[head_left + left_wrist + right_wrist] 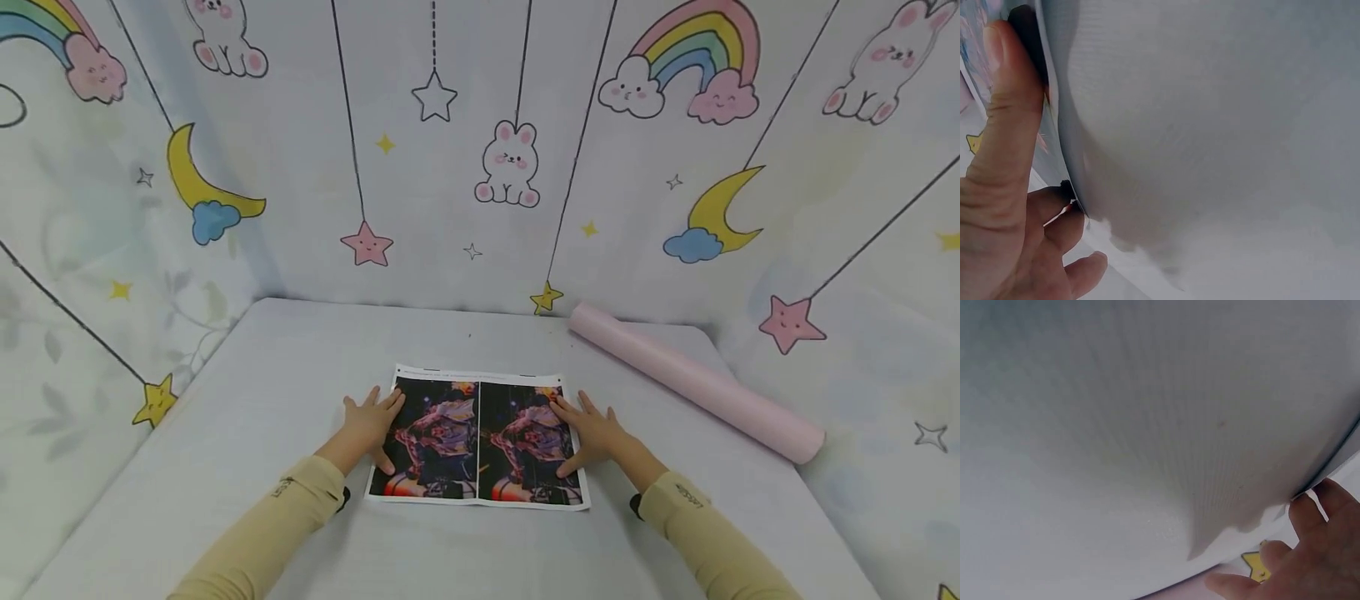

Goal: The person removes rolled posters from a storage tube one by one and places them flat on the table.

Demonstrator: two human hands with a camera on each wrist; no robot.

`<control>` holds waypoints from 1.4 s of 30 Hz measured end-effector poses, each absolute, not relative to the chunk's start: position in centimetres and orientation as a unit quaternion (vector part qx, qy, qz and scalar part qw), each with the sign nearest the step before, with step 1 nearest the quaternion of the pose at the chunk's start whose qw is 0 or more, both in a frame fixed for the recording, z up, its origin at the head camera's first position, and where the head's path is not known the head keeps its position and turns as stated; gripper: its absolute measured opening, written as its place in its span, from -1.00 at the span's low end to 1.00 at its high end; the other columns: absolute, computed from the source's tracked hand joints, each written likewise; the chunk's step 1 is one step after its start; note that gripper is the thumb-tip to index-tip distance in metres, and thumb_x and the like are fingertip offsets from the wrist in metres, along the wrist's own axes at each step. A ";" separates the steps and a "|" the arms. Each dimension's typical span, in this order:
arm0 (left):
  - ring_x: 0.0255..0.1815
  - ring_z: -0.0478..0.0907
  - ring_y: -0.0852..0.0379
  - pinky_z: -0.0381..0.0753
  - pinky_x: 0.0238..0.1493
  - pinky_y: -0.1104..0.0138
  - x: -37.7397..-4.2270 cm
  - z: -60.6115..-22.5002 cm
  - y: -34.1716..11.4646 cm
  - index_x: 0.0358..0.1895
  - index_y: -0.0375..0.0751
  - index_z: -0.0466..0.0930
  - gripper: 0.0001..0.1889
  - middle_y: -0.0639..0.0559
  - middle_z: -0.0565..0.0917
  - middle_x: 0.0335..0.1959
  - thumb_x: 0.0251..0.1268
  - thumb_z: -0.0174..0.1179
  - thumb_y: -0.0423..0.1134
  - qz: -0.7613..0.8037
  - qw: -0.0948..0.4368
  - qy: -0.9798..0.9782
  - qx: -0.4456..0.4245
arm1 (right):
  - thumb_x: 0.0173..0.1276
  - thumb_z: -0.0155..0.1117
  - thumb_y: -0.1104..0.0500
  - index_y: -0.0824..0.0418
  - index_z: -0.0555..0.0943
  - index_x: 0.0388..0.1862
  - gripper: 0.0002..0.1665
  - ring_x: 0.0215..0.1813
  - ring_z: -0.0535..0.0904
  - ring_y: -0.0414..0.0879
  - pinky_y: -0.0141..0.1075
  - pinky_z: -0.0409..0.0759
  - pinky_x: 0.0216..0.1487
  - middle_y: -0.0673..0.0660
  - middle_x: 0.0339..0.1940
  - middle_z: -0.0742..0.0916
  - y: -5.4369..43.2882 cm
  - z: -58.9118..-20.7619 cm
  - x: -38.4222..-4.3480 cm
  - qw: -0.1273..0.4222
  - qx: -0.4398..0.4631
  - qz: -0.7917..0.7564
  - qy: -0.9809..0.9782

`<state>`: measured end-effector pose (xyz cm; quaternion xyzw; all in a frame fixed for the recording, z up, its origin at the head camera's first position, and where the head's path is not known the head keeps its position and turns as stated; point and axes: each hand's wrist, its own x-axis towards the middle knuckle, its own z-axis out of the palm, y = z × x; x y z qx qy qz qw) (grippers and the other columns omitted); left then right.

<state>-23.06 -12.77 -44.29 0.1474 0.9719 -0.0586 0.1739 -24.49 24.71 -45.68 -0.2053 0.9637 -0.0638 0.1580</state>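
A white-bordered printed sheet [442, 433] lies on the table, with two dark, colourful pictures of a figure side by side. My left hand [367, 429] rests on its left edge, fingers spread, with the thumb lower on the picture. In the left wrist view the thumb lies straight along the sheet [1050, 119], and the other fingertips meet its edge. At the opposite side my right hand [597, 435] rests with spread fingers, thumb and fingertips over the right picture. The right wrist view shows that hand's fingertips at the sheet's edge.
A long pink roll [697, 383] lies slantwise on the white table [262, 417], at the back right. Behind the table hangs a pale backdrop [450, 183] printed with rabbits, stars, moons and rainbows.
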 end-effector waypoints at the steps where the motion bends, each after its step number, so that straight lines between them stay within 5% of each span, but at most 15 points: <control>1: 0.41 -0.10 -0.21 0.07 0.11 -0.31 -23.1 -44.2 -12.7 0.42 -0.20 0.01 0.29 -0.05 0.01 0.44 -0.53 0.48 0.24 -0.061 0.174 0.972 0.147 | -0.36 0.47 -0.37 0.15 0.08 0.44 0.40 0.42 -0.21 0.31 0.43 -0.14 0.11 0.19 0.45 0.12 24.7 -45.7 -24.4 0.158 -0.204 -0.063 0.964; 15: 0.43 -0.18 -0.19 0.00 0.10 -0.35 -23.8 -44.8 -12.5 0.44 -0.22 -0.12 0.43 -0.04 -0.11 0.47 -0.67 0.43 0.36 -0.086 0.195 0.968 0.135 | -0.39 0.52 -0.31 0.25 0.13 0.41 0.40 0.43 -0.21 0.26 0.34 -0.15 0.19 0.23 0.44 0.14 24.1 -45.3 -24.6 0.149 -0.216 -0.052 0.963; 22: 0.40 -0.08 -0.24 0.07 0.09 -0.33 -23.1 -44.3 -12.4 0.39 -0.26 0.06 0.28 -0.13 0.05 0.42 -0.55 0.48 0.23 -0.067 0.171 0.971 0.155 | -0.41 0.54 -0.28 0.27 0.13 0.40 0.41 0.44 -0.16 0.24 0.33 -0.15 0.21 0.26 0.43 0.14 24.0 -45.3 -24.6 0.152 -0.208 -0.053 0.965; 35: 0.40 -0.04 -0.20 0.00 0.16 -0.29 -22.4 -44.8 -12.1 0.35 -0.26 0.17 0.26 -0.18 0.13 0.39 -0.66 0.51 0.22 -0.077 0.137 0.974 0.162 | -0.57 0.55 -0.32 0.37 0.25 0.32 0.45 0.39 0.09 0.22 0.23 -0.18 0.28 0.35 0.33 0.32 23.4 -45.4 -24.9 0.137 -0.228 -0.046 0.963; 42: 0.16 0.25 -0.15 0.31 0.03 -0.05 -21.4 -44.0 -11.4 0.20 -0.14 0.42 0.06 -0.15 0.40 0.19 -0.67 0.54 0.16 -0.087 0.068 0.978 0.175 | -0.59 0.55 -0.36 0.40 0.29 0.28 0.45 0.31 0.22 0.26 0.23 -0.12 0.27 0.40 0.27 0.37 23.6 -45.8 -25.2 0.124 -0.238 -0.064 0.961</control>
